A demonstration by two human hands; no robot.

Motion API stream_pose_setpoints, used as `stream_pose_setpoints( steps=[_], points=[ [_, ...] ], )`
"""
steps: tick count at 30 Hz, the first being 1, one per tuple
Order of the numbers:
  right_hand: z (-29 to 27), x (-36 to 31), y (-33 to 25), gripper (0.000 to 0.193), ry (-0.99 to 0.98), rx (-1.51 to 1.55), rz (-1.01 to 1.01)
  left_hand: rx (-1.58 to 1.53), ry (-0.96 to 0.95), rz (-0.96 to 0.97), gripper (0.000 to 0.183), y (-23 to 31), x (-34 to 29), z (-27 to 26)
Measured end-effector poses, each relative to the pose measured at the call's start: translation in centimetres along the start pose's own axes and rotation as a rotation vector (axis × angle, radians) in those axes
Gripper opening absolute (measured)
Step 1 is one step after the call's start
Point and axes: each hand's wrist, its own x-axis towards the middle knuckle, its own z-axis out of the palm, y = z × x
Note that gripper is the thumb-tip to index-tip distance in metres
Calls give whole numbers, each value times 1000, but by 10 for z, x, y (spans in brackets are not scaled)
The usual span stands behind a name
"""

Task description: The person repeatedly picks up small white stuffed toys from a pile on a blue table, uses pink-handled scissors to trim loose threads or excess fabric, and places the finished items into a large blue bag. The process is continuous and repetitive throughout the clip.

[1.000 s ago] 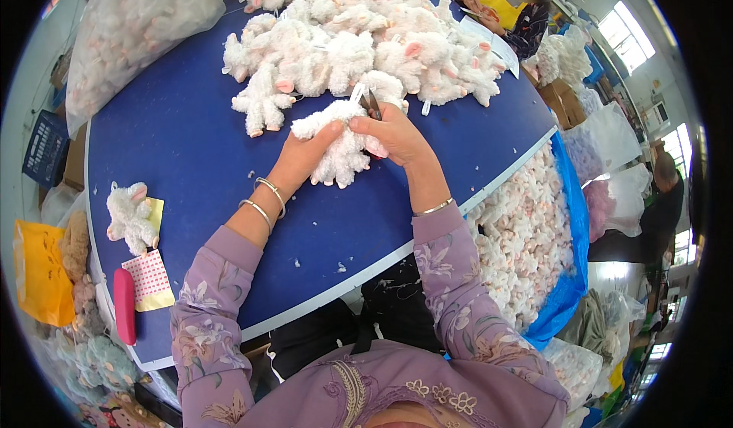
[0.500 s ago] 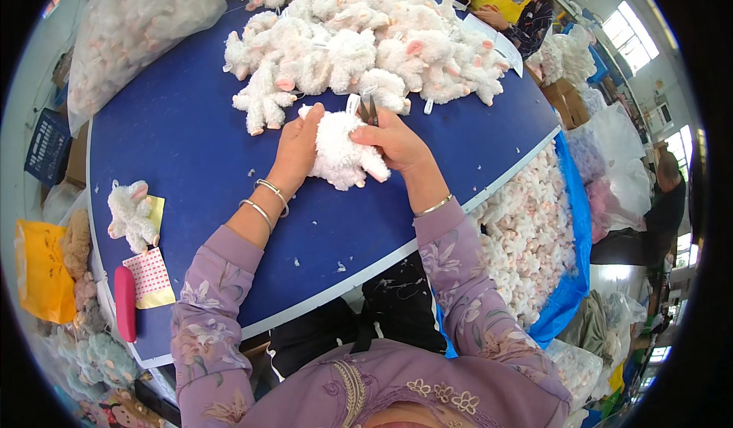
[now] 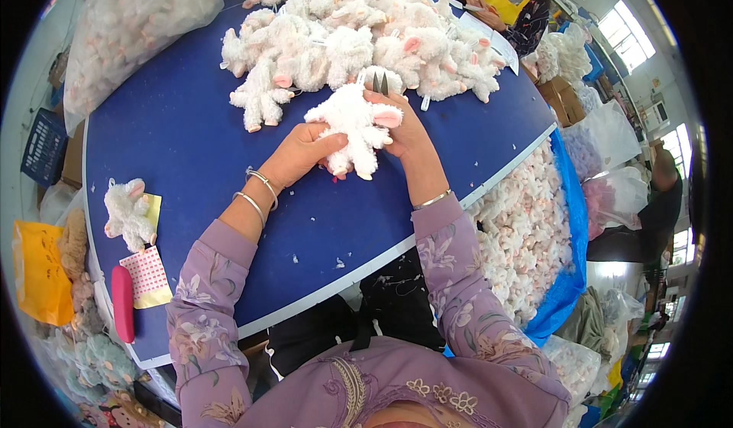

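Between my hands, over the blue table, is a white fluffy plush lamb point(image 3: 347, 122) with a pink ear and short legs. My left hand point(image 3: 307, 153) grips it from the lower left, thumb across its body. My right hand point(image 3: 406, 129) is closed at its right side, fingers partly hidden behind it. A pair of small dark scissors point(image 3: 380, 84) sticks up from the right hand, points away from me. Beyond them lies a big heap of similar white plush toys point(image 3: 336, 46), several with white tags.
On the blue table point(image 3: 191, 153), at left, lie another plush lamb point(image 3: 128, 213), a sticker sheet point(image 3: 149, 275) and a pink oblong case point(image 3: 122, 303). A full clear bag point(image 3: 137, 31) stands far left. Right of the table, a blue sack point(image 3: 527, 229) holds plush pieces. Another person point(image 3: 504, 8) sits opposite.
The plush lamb has been turned so its pink ear and legs now show. My left hand has shifted lower along it, and the right hand has moved slightly up and right with the scissors.
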Motion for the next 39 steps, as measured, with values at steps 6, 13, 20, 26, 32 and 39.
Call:
stream_pose_setpoints(
  steps=[6,13,20,26,32,39],
  points=[
    [-13,3,-8,25,-85,-221,43,39,324,104,26,2,4,4],
    [5,-10,-1,22,-148,-504,67,220,394,59,29,4,3,2],
    [-37,-30,-66,54,-580,353,-486,95,223,192,40,2,3,1],
    [-38,-4,-41,58,422,-1173,-351,121,242,151,33,2,7,0],
    [-23,0,-28,50,235,-1220,-273,245,378,288,25,0,7,7],
    [-3,-18,-31,28,28,-493,-22,430,303,382,61,-6,7,10]
  ],
)
